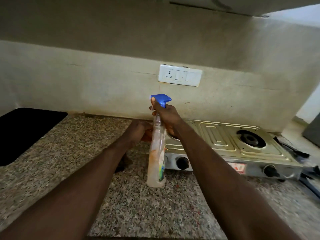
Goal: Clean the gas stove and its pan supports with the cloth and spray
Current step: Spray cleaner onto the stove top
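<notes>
Seems the spraying step: right grip (166,116) wraps the neck of the spray (156,161), held over the table (138,205) by the stove (225,139); left grip (138,130) behind, state unclear. Next: aim nozzle at stove, squeeze

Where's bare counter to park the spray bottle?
Free: the granite counter between the black sink and the gas stove, running to the near edge; also the strip before the stove's knobs. Crowded: right of the stove, where black pan supports lie.
</notes>
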